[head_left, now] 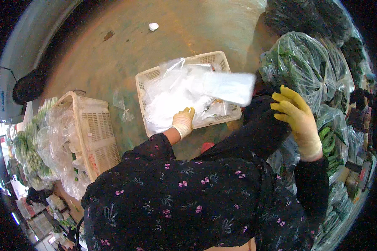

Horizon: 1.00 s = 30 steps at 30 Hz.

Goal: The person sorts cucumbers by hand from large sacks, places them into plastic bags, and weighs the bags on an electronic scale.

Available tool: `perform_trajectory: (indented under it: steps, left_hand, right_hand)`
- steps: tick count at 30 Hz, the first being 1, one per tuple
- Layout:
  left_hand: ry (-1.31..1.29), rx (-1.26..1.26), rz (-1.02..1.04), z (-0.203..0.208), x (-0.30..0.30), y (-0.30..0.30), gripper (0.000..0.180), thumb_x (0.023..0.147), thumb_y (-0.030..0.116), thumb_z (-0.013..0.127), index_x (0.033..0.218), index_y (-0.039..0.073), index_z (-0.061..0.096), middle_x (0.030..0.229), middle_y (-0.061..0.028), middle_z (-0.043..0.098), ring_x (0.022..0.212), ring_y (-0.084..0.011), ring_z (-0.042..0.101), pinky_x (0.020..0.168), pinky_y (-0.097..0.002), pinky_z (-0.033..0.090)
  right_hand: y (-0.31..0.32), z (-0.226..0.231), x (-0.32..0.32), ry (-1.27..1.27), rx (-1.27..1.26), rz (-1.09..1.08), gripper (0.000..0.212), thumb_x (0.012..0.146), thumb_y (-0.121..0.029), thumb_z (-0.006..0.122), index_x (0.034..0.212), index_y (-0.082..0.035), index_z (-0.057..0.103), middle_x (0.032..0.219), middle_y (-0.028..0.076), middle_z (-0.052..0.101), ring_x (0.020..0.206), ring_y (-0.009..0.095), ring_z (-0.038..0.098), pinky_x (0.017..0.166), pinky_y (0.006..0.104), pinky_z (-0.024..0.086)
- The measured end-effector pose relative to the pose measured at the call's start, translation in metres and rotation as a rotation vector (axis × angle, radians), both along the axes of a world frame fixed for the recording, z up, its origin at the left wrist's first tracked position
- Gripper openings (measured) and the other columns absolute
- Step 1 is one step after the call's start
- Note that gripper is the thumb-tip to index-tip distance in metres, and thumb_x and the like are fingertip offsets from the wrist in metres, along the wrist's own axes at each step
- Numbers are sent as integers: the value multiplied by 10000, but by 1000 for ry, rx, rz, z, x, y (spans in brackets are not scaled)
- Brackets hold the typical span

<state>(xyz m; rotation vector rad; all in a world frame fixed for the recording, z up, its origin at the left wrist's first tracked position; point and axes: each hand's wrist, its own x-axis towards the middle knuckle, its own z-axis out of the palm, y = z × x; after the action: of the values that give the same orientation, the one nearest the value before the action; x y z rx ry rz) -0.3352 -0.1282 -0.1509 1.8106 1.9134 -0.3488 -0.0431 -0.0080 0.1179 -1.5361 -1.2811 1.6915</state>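
A cream plastic crate [145,77] stands on the floor in front of me, filled with white and clear plastic bags [171,98]. At its near side my left hand [183,121], in a yellow-and-white glove, has its fingers curled in among the bags. What they grip, if anything, is hidden. Over the crate's right part hangs a flat, whitish, translucent rectangular piece [234,87], smeared by motion; its kind cannot be made out. To the right of it, my right hand [298,119] is raised in a like glove, fingers apart and holding nothing.
On the left stands another crate [98,129], beside bagged green vegetables [31,152]. Large clear bags of green vegetables [297,62] crowd the right side. A small white lump [153,26] and a knotted clear bag [123,109] lie on the floor.
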Motion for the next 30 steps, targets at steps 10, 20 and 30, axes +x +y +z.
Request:
perform_trajectory:
  steps: [10,20,30]
  left_hand:
    - [53,-167,104,-44,-95,14,265,854,155,496,1053,76,653,901,-149,685,850,-268,667,722,-444,497]
    - [-2044,149,952,199,-124,92,366,913,294,607,1145,12,592,1059,-106,640,906,-196,628,784,-319,528]
    - [-2410,-120,633,246,-84,112,377,919,269,598,1186,5,563,1144,-125,602,1002,-210,609,869,-353,502]
  right_hand:
    - [-20,28,45,88,117,-103,349,911,-144,531,1227,4,513,1084,156,637,891,185,624,800,300,496]
    - [-20,38,76,303,261,-145,350,944,-189,503,1230,12,511,1048,161,633,839,167,590,731,268,473]
    - [-50,42,59,379,176,-108,318,912,-147,543,1184,18,547,1041,184,646,912,216,630,821,323,500]
